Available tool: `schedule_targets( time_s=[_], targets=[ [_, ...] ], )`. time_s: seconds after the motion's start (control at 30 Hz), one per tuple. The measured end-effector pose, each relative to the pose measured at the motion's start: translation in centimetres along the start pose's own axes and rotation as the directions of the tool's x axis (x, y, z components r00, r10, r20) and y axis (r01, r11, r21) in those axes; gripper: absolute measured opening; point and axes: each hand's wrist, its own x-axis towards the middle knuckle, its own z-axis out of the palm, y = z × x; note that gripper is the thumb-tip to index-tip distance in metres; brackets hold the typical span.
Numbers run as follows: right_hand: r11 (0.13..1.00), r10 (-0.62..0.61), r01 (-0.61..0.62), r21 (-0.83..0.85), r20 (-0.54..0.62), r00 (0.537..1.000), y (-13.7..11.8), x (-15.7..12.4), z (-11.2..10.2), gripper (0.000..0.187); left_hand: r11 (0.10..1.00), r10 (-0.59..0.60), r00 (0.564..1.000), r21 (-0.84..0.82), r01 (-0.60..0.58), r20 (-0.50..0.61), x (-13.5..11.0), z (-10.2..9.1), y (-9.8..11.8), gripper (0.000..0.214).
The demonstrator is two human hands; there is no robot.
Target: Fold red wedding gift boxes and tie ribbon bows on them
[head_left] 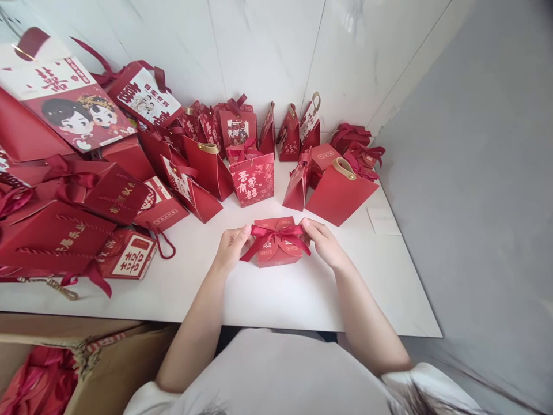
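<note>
A small red gift box [280,256] with pale printed characters sits on the white table in front of me. Across its top lies a dark red ribbon [279,233] tied in a bow. At the box's left, my left hand [233,245] pinches the bow's left loop between thumb and fingers. My right hand [322,239] pinches the right loop in the same way. One ribbon tail hangs out to the lower left, another to the right. Both hands' fingers are closed, and the box rests flat between them.
Several red gift boxes crowd the table's back, among them a patterned box [254,180] and a plain red box [341,193]. A heap with a rope-handled box [56,239] fills the left. Below it stands a cardboard carton [112,369]. A grey wall [484,173] bounds the right.
</note>
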Motion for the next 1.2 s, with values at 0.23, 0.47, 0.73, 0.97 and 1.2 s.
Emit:
schedule_targets(
  time_s=[0.23, 0.47, 0.73, 0.97, 1.2],
  targets=[
    [1.000, 0.017, -0.018, 0.001, 0.287, 0.958, -0.9, -0.6, -1.9, 0.044, 0.986, -0.165, 0.932, 0.023, 0.166, 0.323, -0.7, -1.5, 1.1, 0.040],
    [0.994, 0.062, -0.089, 0.062, 0.350, 0.935, -0.7, -0.8, -2.4, 0.035, 0.985, -0.170, 0.927, 0.071, 0.155, 0.336, -0.5, -1.8, 0.9, 0.037],
    [0.995, 0.075, -0.096, 0.037, 0.374, 0.924, -0.6, -0.7, -2.6, 0.029, 0.985, -0.166, 0.923, 0.095, 0.142, 0.347, -0.6, -2.1, 1.0, 0.036],
    [0.993, 0.109, -0.114, -0.014, 0.425, 0.899, -0.4, -0.4, -2.8, 0.032, 0.981, -0.184, 0.918, 0.123, 0.150, 0.351, -0.4, -2.2, 1.1, 0.031],
    [0.987, 0.155, -0.109, -0.121, 0.484, 0.861, 0.1, -0.3, -3.5, 0.023, 0.953, -0.301, 0.864, 0.164, 0.255, 0.404, -0.4, -3.4, 1.0, 0.018]
  ],
)
